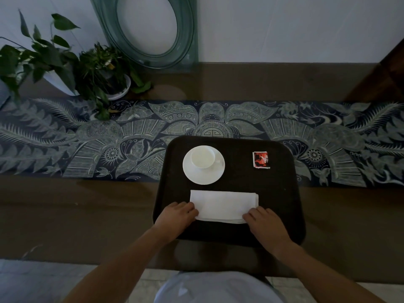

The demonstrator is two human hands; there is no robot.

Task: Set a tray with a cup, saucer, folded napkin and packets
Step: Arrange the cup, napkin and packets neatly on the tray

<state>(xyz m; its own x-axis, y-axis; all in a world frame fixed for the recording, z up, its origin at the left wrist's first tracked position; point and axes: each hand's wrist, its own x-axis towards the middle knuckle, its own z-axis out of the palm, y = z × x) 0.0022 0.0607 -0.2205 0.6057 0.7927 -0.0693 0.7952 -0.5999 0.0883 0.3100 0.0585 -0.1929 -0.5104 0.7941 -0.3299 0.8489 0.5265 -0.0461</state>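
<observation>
A dark brown table stands against a pale wall, with a blue patterned runner laid along its length. Potted plants occupy the far left corner of the table, beside an oval glass frame leaning on the wall. A dark tray sits at the near edge of the table, its far edge overlapping the runner. A folded white napkin lies along the tray's near edge, long side parallel to it. The left hand rests on the napkin's near left corner with fingers curled over the edge; the right hand does likewise at the near right corner; whether either pinches the cloth or merely presses it cannot be told. A white saucer lies toward the tray's far left corner and carries a white cup. A red-and-black packet lies flat near the tray's far right corner, well apart from the saucer.
</observation>
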